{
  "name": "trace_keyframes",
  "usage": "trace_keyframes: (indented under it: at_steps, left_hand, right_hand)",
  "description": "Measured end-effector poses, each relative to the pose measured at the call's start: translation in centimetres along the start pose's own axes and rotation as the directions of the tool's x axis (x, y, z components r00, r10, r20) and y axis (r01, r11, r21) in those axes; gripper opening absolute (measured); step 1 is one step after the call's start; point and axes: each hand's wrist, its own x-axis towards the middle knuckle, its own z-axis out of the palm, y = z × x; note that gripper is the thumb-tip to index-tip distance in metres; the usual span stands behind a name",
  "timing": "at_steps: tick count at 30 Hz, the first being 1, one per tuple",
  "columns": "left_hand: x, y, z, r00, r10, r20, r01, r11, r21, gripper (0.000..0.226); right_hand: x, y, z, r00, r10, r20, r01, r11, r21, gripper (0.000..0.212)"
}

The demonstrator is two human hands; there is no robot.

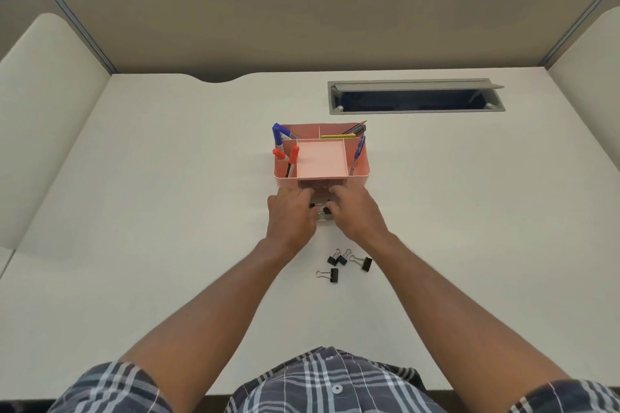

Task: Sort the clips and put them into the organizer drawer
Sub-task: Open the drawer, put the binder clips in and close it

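A pink desk organizer (360, 174) stands mid-desk, its clear drawer (324, 219) pulled out toward me. Both hands hover over the open drawer. My left hand (291, 211) has its fingers curled and pinches a small black binder clip (312, 206) at the fingertips. My right hand (352, 209) pinches another black clip (327, 210) right beside it. My hands hide most of the drawer's inside. Several black binder clips lie loose on the desk nearer to me: a touching pair (337, 259), one to their right (365, 263) and one in front (331, 275).
The organizer's upper compartments hold red markers (292, 157), a blue marker (280, 132), pencils (349, 131) and a blue pen (358, 151). An open grey cable hatch (416, 109) sits at the back right. Partition walls enclose the white desk (167, 194).
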Motion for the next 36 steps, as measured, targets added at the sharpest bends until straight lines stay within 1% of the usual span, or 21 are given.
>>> trace_keyframes:
  at_steps: [1,3,5,6,7,8,10,12,15,18,20,22,24,26,28,30,32,36]
  left_hand:
    - [-0.3,-0.1,-0.1,0.999,0.018,-0.029,-0.019,0.999,-0.033,0.013]
    - [-1.5,-0.1,-0.2,0.990,0.090,-0.109,-0.102,0.989,-0.105,0.011]
    - [-3.2,0.1,-0.2,0.974,0.177,-0.143,-0.198,0.969,-0.148,0.007]
    - [-4.2,0.2,0.1,0.973,0.200,-0.114,-0.217,0.962,-0.166,0.007]
    - [-5.0,0.5,0.5,0.978,0.202,-0.047,-0.207,0.962,-0.181,0.011]
    - [-5.8,0.7,1.0,0.982,0.185,0.047,-0.173,0.967,-0.185,0.017]
    - [-7.1,1.4,2.1,0.966,0.127,0.224,-0.097,0.986,-0.139,0.028]
    - [-7.8,2.0,2.9,0.952,0.097,0.289,-0.074,0.993,-0.087,0.028]
    - [-7.9,2.6,3.0,0.950,0.066,0.304,-0.047,0.997,-0.069,0.019]
    - [-7.6,2.6,2.7,0.950,0.039,0.311,-0.027,0.999,-0.043,0.014]
    - [-7.4,2.4,2.6,0.954,0.023,0.299,-0.010,0.999,-0.043,0.013]
    - [-7.2,2.1,2.3,0.963,0.012,0.269,0.006,0.998,-0.065,0.016]
    - [-6.9,1.8,1.8,0.979,0.017,0.204,0.001,0.996,-0.091,0.021]
    - [-6.2,1.7,0.9,0.995,0.038,0.094,-0.026,0.993,-0.119,0.022]
    - [-5.0,1.8,-0.3,0.998,0.050,-0.025,-0.053,0.990,-0.128,0.020]
    - [-3.5,1.9,-1.3,0.996,0.049,-0.071,-0.058,0.990,-0.126,0.015]
    - [-2.0,1.9,-1.7,0.998,0.029,-0.063,-0.036,0.993,-0.109,0.010]
    - [-0.1,1.7,-1.7,1.000,0.004,-0.010,-0.005,0.997,-0.073,0.008]
  right_hand:
    - [-0.2,0.2,-0.2,1.000,0.013,0.005,-0.013,1.000,0.023,0.019]
    - [-1.2,0.7,-0.7,0.998,0.057,0.006,-0.057,0.998,0.037,0.018]
    - [-2.5,1.7,-1.2,0.992,0.125,0.022,-0.125,0.992,-0.001,0.016]
    - [-3.2,2.3,-1.3,0.984,0.169,0.054,-0.167,0.985,-0.043,0.017]
    - [-3.9,3.0,-1.4,0.968,0.225,0.107,-0.215,0.972,-0.096,0.020]
    - [-4.7,3.5,-1.4,0.943,0.283,0.175,-0.259,0.954,-0.151,0.025]
    - [-6.3,4.2,-1.1,0.879,0.374,0.296,-0.308,0.919,-0.246,0.036]
    - [-8.0,4.4,-0.5,0.847,0.404,0.346,-0.314,0.905,-0.286,0.040]
    - [-9.7,4.4,0.7,0.876,0.368,0.311,-0.301,0.922,-0.242,0.035]
    - [-10.0,4.2,1.5,0.912,0.314,0.264,-0.266,0.942,-0.203,0.023]
    - [-9.8,3.9,1.8,0.924,0.294,0.244,-0.255,0.951,-0.176,0.017]
    - [-9.4,3.7,1.8,0.928,0.291,0.230,-0.262,0.953,-0.149,0.016]
    - [-8.7,3.4,1.5,0.937,0.289,0.198,-0.273,0.957,-0.102,0.016]
    - [-7.7,3.0,0.9,0.956,0.258,0.143,-0.254,0.966,-0.044,0.017]
    - [-6.3,2.4,0.2,0.973,0.217,0.083,-0.218,0.976,-0.001,0.020]
    - [-4.8,1.7,-0.3,0.984,0.176,0.031,-0.177,0.984,0.023,0.019]
    - [-3.3,1.0,-0.5,0.993,0.121,0.001,-0.121,0.992,0.027,0.015]
    - [-1.1,0.2,-0.3,0.998,0.056,0.016,-0.056,0.998,0.014,0.014]
